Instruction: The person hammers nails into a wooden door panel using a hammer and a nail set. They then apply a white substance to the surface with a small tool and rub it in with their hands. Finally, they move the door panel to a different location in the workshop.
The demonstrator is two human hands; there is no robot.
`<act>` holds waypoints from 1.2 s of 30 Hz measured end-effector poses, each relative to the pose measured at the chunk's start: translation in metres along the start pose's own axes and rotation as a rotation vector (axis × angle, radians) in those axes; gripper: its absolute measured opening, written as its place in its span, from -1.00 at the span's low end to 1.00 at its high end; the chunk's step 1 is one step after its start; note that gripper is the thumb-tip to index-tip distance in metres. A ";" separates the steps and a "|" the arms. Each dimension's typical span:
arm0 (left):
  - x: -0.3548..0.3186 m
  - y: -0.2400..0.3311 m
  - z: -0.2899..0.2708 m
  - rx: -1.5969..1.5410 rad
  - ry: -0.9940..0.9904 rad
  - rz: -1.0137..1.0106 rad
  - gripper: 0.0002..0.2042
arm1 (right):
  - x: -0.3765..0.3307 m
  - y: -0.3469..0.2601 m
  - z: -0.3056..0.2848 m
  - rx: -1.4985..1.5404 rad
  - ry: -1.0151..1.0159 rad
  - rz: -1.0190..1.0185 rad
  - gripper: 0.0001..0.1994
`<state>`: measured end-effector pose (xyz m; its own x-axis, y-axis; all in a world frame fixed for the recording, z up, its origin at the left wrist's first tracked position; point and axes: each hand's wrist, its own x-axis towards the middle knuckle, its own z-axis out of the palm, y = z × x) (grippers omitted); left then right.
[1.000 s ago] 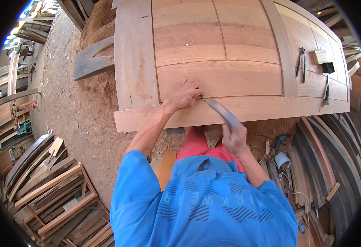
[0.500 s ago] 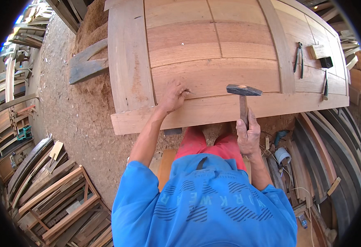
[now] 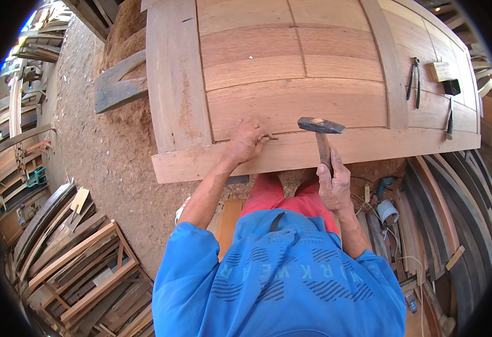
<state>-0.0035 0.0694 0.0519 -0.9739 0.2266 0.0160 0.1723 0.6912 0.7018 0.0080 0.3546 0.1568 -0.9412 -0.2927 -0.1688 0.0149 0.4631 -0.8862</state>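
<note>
A large panelled wooden door [image 3: 296, 101] lies flat in front of me. My left hand [image 3: 249, 137] rests at its near rail, fingers pinched around a small thin nail-like piece [image 3: 273, 138]; its exact kind is too small to make out. The piece points right along the groove between panel and rail. In my right hand [image 3: 335, 182] is the wooden handle of a hammer [image 3: 321, 125]. Its dark metal head is raised over the near rail, to the right of my left hand and apart from it.
On the door's right part lie pincers [image 3: 413, 84], a pale wood block [image 3: 441, 71], a small black block [image 3: 451, 87] and a slim handled tool [image 3: 450, 119]. Curved boards [image 3: 454, 208] lean at the right. Stacked frames [image 3: 89, 275] fill the lower left. Sawdust is heaped behind.
My left hand has moved right and slightly nearer, bringing the thin piece to the groove. The hammer has shifted a little left, toward that hand.
</note>
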 end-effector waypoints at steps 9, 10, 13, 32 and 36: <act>-0.005 0.004 -0.002 0.029 0.037 0.034 -0.87 | -0.002 0.046 0.033 -0.205 -0.263 0.141 -0.46; -0.001 0.010 0.001 0.002 0.064 0.054 -0.86 | -0.005 0.054 0.031 -0.169 -0.236 0.192 -0.47; -0.013 0.039 0.005 0.085 0.096 -0.074 -0.85 | 0.001 0.055 0.012 -0.011 -0.111 0.297 -0.44; 0.041 0.077 0.053 0.259 0.158 -0.397 -0.88 | 0.167 0.135 -0.139 -0.439 -0.101 0.329 -0.27; 0.091 0.067 0.073 0.153 0.309 -0.421 -0.91 | 0.178 0.148 -0.142 -0.472 -0.106 0.393 -0.33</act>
<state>-0.0693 0.1859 0.0482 -0.9575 -0.2879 -0.0193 -0.2450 0.7757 0.5816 -0.2048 0.4896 0.0573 -0.8565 -0.0954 -0.5073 0.1801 0.8657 -0.4670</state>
